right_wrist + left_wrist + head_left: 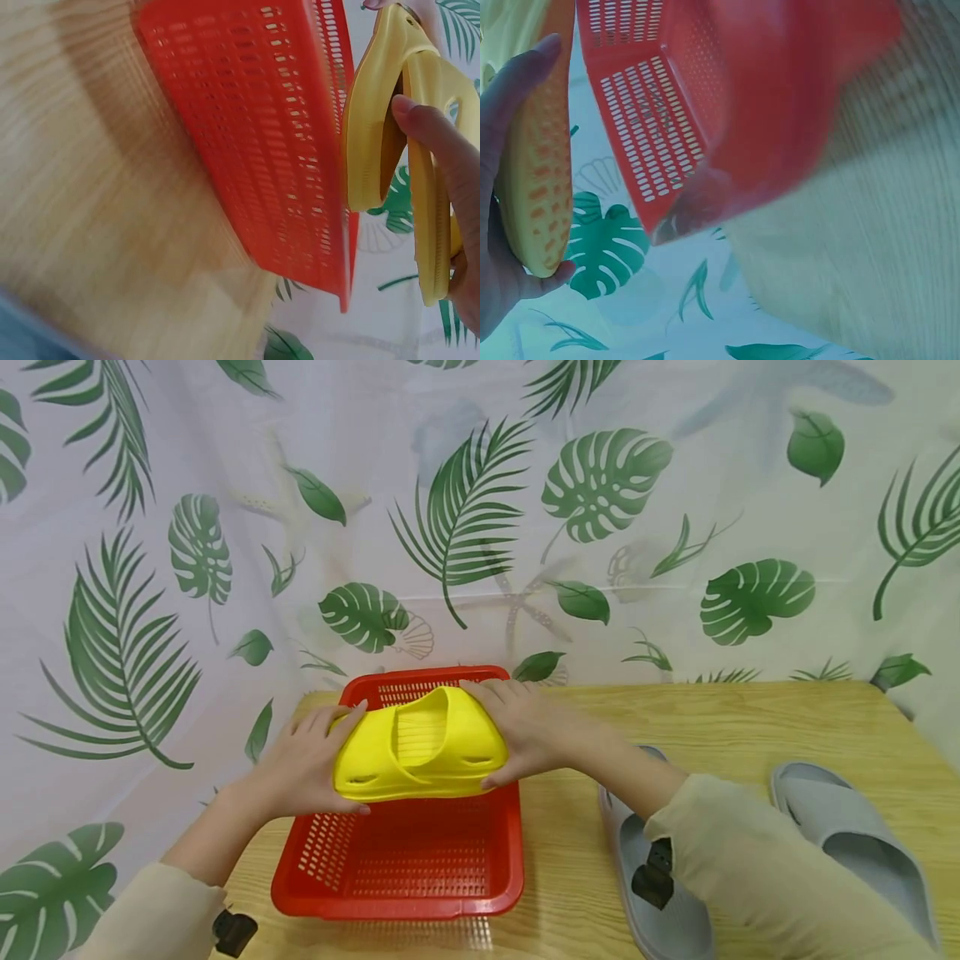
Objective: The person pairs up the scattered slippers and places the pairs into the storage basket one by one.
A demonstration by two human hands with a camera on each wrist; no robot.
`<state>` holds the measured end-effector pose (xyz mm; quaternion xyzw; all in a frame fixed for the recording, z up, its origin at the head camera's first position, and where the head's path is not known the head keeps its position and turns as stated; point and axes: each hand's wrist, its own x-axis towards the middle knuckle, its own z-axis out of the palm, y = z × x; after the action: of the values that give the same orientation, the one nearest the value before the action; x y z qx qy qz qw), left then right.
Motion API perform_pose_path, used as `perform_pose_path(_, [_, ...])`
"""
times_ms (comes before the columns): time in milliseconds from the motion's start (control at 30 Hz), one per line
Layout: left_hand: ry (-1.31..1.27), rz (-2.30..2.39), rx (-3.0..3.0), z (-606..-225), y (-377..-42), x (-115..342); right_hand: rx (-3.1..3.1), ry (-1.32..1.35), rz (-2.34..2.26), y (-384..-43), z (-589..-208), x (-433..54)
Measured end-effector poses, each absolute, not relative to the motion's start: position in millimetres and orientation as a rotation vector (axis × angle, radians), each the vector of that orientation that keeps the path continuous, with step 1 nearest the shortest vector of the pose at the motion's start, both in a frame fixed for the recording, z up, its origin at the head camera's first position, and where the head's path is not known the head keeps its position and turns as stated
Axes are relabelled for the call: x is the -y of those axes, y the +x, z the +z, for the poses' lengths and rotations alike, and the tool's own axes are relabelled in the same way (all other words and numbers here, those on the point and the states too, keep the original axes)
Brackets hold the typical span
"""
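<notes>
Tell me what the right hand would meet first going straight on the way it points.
First, the yellow slipper that the right hand grips; beyond it, probably the leaf-print backdrop, though depth is unclear.

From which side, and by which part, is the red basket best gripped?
I would grip the red basket at the nearer ends of its left and right rims, from outside: the rim is a projecting lip, and in the head view the yellow footwear crosses the basket's farther part.

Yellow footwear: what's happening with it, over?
Left hand, right hand: both gripping. Yellow footwear: held over red basket. Obstructions: none visible between them.
</notes>
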<state>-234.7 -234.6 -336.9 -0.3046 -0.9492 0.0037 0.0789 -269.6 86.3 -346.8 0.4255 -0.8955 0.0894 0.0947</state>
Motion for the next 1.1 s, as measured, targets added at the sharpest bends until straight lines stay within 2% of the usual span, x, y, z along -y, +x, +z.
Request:
perform_pose_path(367, [-0.781,0.202,2.879,-355.8,-223.2,238.4,2.650,1.355,0.194,-280.7,-360.0,-63.4])
perform_pose_path(800, [-0.370,0.357,2.936,-371.0,-187.3,207.7,2.659,1.533,0.161,-307.4,-360.5,-36.7])
perform_pose_path(1100, [-0.208,0.126,3.259,-390.0,-180.8,188.7,2.580,1.676,0.005,-322.8,-377.6,-35.4])
